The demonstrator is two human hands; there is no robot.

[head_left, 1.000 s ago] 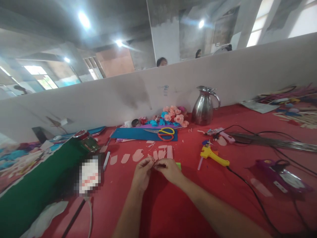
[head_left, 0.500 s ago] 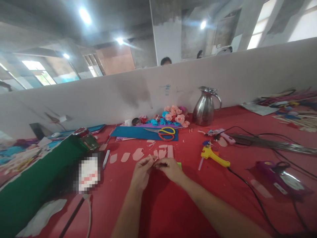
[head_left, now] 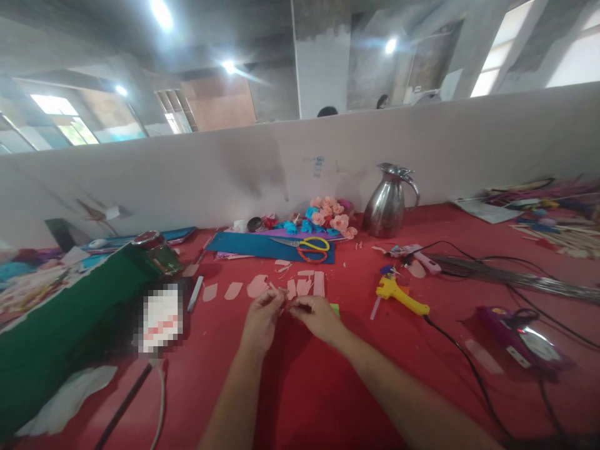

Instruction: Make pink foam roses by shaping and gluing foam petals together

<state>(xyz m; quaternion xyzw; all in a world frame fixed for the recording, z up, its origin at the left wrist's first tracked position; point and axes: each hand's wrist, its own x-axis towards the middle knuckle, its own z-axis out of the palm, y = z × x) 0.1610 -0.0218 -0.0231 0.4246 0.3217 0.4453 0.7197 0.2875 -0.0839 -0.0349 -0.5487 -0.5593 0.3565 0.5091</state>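
Observation:
Close together over the red table [head_left: 304,387], my two hands work with fingertips almost meeting. My left hand [head_left: 262,319] pinches a small pink paper piece [head_left: 281,307], largely covered by the fingers. My right hand [head_left: 315,317] is closed in a pinch just beside it; what its fingertips hold is too small to make out. Beyond my hands lie several cut pink paper pieces [head_left: 233,290] in a loose row, with a pink paper strip [head_left: 319,282] at the right end. A bit of green [head_left: 335,309] shows behind my right hand.
Scissors [head_left: 312,245] rest on a blue sheet [head_left: 239,245], before paper flowers [head_left: 330,215] and a steel jug [head_left: 387,203]. To the right are a yellow glue gun [head_left: 400,297] with its cord and a purple device [head_left: 520,340]. A green box [head_left: 70,331] and glass jar [head_left: 162,253] stand left.
My hands have drawn slightly apart, the left moving a little left with the pink paper. The view has shifted slightly; the things on the table stay put.

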